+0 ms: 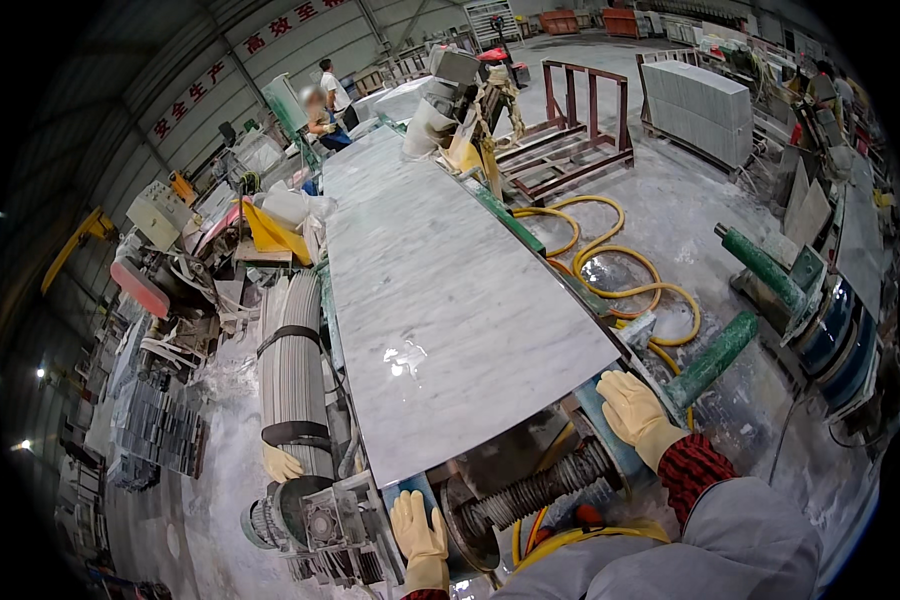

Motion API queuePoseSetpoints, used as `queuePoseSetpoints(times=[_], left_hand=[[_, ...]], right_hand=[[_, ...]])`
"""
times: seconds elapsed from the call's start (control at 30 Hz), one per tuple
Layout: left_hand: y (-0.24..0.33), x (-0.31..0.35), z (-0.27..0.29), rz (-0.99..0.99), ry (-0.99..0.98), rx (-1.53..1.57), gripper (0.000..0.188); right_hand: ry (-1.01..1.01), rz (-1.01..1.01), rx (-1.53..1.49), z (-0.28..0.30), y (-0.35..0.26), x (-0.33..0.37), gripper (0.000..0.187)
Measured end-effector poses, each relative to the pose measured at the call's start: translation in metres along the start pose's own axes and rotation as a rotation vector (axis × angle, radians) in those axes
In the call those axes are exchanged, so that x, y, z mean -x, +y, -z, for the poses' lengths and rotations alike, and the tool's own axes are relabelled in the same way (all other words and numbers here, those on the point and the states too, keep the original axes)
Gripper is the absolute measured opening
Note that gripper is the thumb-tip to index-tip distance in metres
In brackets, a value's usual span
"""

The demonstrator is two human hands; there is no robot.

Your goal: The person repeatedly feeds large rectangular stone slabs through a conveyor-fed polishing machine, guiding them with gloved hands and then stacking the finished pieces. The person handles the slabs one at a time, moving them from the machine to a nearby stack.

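Note:
A long white-grey marble slab (pixel 440 290) lies wet on a green machine frame in front of me, running away from me. My left hand (pixel 419 540), in a cream rubber glove, lies with fingers stretched on a blue part at the slab's near left corner. At the near right corner, my right hand (pixel 634 414), gloved alike, rests flat with its fingers out on a blue edge. Neither hand grips anything. Between them, below the slab's near edge, sits a dark spiral-ribbed roller (pixel 540 492).
A motor (pixel 270 520) and a strapped grey bundle (pixel 295 370) stand left, with another cream glove (pixel 282 463) there. On the right are a green roller (pixel 712 355), a coiled yellow hose (pixel 660 290) and a brown metal rack (pixel 580 120). Two people (pixel 335 95) are far off.

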State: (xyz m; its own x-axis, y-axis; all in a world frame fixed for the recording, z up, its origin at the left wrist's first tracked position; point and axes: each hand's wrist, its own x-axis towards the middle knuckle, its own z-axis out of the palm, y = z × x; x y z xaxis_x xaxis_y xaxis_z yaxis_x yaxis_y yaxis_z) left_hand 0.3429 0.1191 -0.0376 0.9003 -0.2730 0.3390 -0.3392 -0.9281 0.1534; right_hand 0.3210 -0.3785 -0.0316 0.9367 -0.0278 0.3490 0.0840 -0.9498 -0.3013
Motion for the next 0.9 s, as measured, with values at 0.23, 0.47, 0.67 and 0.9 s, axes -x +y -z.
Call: queuePoseSetpoints(times=[0.23,0.47,0.67,0.9], left_hand=[[0.004,0.000,0.007,-0.006,0.001,0.012,0.049],[0.003,0.005,0.003,-0.003,0.023,-0.001,0.051],[0.003,0.009,0.002,-0.001,0.028,-0.006,0.050],[0.010,0.005,0.011,-0.022,0.011,0.015,0.050]], right_hand=[[0.004,0.010,0.014,0.002,-0.001,0.002,0.035],[0.006,0.015,-0.010,0.002,-0.001,0.004,0.036],[-0.002,-0.009,0.008,0.002,-0.002,0.009,0.035],[-0.009,-0.003,-0.020,0.013,-0.007,0.007,0.034]])
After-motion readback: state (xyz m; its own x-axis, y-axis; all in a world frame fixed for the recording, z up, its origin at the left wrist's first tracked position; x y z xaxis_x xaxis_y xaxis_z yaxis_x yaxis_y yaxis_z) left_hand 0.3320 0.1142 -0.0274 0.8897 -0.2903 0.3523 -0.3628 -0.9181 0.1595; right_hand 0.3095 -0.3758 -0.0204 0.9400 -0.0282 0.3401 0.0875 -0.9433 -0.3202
